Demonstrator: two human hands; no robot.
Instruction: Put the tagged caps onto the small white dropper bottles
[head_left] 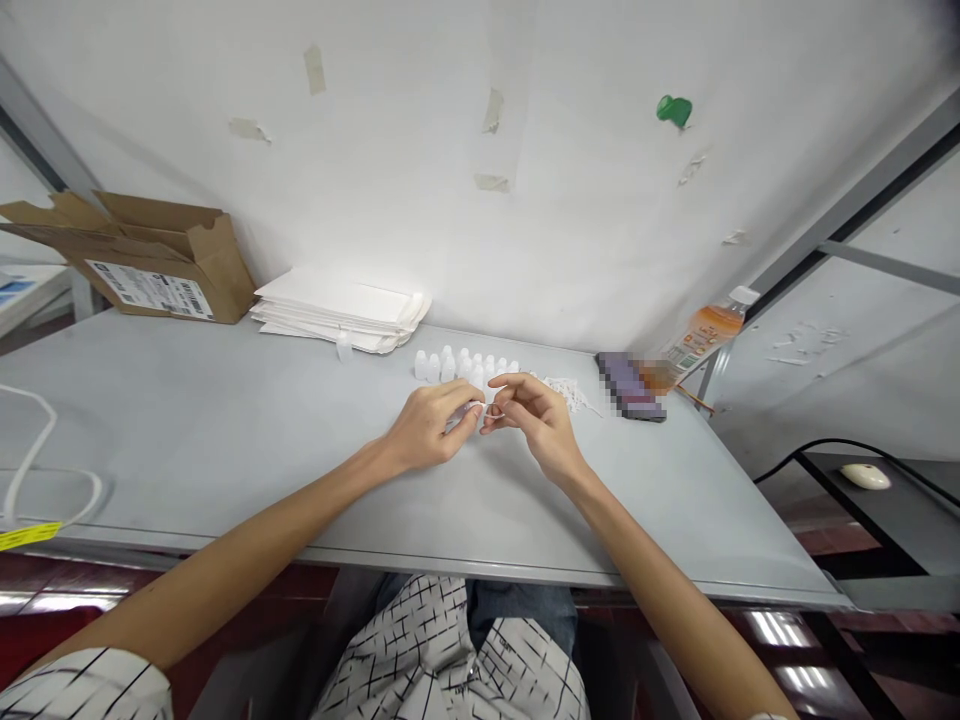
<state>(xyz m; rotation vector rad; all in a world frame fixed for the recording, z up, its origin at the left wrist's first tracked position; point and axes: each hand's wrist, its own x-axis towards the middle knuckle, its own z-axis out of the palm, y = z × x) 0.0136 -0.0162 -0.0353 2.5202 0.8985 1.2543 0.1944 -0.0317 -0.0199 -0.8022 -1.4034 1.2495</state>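
Observation:
Over the middle of the grey table, my left hand (436,424) has its fingers closed round a small white piece (474,405), mostly covered by the fingers. Facing it, my right hand (534,420) pinches a thin white strip (495,414) between thumb and fingers, close to the left fingertips. Just behind the hands stand several small white bottles (448,364) in rows. To the right of them lies a loose pile of small white pieces (568,392).
Behind on the left are an open cardboard box (217,262), a stack of white sheets (337,305) and a single small bottle (344,347). A phone (630,386) and a drink bottle (701,338) are at the right. A white cable (31,455) lies far left.

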